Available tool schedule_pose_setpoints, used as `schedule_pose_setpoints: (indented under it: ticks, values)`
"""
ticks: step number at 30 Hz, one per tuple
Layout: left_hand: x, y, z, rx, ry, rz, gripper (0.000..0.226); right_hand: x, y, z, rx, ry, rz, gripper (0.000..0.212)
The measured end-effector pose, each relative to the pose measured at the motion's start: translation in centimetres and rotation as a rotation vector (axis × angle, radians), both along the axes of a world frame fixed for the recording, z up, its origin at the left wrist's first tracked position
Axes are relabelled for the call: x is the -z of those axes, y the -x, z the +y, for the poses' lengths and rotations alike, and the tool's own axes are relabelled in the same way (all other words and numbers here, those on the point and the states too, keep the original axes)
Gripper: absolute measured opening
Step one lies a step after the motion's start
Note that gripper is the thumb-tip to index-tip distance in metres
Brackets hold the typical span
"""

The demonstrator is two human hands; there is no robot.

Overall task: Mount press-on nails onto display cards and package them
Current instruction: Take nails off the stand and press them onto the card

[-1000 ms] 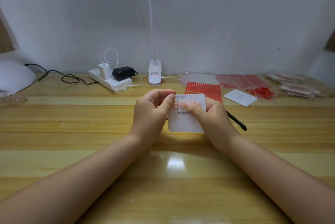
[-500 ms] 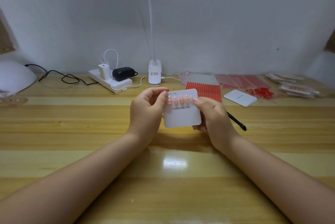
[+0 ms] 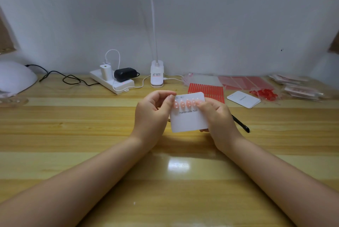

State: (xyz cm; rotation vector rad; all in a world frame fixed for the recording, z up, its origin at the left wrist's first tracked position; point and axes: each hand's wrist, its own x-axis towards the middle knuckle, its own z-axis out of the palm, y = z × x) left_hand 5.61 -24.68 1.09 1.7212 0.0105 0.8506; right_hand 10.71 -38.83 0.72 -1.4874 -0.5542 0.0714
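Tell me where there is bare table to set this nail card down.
Bare table lies in front of the card, between the two forearms. Another free patch lies left of the left hand, in front of the power strip. The right rear is crowded: red strips, a spare card, a pen and packets.

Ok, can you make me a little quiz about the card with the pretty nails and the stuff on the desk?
1. True or false: the display card lies flat on the table with no hand on it.
2. Which words are printed on the card under the pink nails?
3. What lies just behind the right hand? A) black pen B) scissors C) a cup

Key:
1. False: the left hand and the right hand both hold it.
2. Handmade Nail.
3. A.
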Motion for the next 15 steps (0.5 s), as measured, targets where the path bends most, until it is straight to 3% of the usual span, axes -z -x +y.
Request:
schedule_pose_setpoints:
  ticks: [4,11,15]
  values:
    - [0.13,-0.14,0.10,-0.004,0.020,0.010,0.017,0.17,-0.05,0.15,0.029,0.010,-0.049,0.025]
    - [0.20,-0.04,0.01,0.005,0.003,0.022,0.013,0.18,-0.20,-0.32,-0.099,-0.058,0.028,0.050]
    - [0.23,-0.09,0.05,0.002,-0.009,0.023,0.013,0.26,-0.21,-0.18,0.012,0.031,-0.022,0.040]
